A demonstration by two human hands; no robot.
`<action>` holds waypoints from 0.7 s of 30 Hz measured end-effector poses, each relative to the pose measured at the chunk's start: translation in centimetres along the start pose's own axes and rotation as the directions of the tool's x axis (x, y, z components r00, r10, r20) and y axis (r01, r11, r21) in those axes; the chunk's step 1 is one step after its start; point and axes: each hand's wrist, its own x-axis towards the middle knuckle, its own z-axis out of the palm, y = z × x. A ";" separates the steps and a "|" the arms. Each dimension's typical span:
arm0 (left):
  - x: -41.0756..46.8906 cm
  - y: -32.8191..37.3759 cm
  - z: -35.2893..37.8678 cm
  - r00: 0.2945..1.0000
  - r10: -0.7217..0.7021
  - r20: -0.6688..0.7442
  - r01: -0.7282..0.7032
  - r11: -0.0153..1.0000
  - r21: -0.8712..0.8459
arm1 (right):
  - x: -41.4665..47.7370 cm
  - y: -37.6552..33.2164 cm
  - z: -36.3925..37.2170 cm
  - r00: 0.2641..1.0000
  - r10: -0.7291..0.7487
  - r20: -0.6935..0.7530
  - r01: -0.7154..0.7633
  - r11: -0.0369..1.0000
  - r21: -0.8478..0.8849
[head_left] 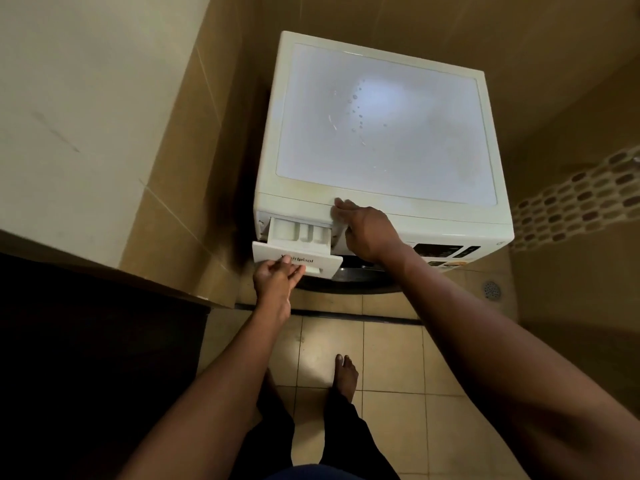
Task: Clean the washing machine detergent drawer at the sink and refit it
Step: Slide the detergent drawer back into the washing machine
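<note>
The detergent drawer [299, 237] stands part-way out of the washing machine [381, 133] slot, with the left hand [277, 277] pinching its front panel and the right hand [363, 232] bracing the machine's top edge with straight fingers — judged the sliding step, which next calls for straight, level travel.

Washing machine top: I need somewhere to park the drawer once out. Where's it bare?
The top is bare rim to rim, bar some droplets. Crowded at its front left: right hand on the edge, left hand gripping the part-open detergent drawer.
</note>
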 end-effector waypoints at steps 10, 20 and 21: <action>5.7 2.6 6.1 0.999 -0.037 0.006 0.036 0.994 0.105 | 0.9 1.5 -0.3 1.000 0.030 0.001 -0.030 0.992 0.124; 3.8 2.3 5.7 0.995 -0.057 0.084 0.069 0.988 -0.139 | 1.6 2.7 -0.1 1.000 -0.004 0.002 0.003 0.988 0.156; 3.7 2.4 5.8 0.995 -0.051 0.084 0.062 0.989 -0.136 | 1.7 2.7 -0.2 1.000 0.000 0.005 -0.001 0.988 0.155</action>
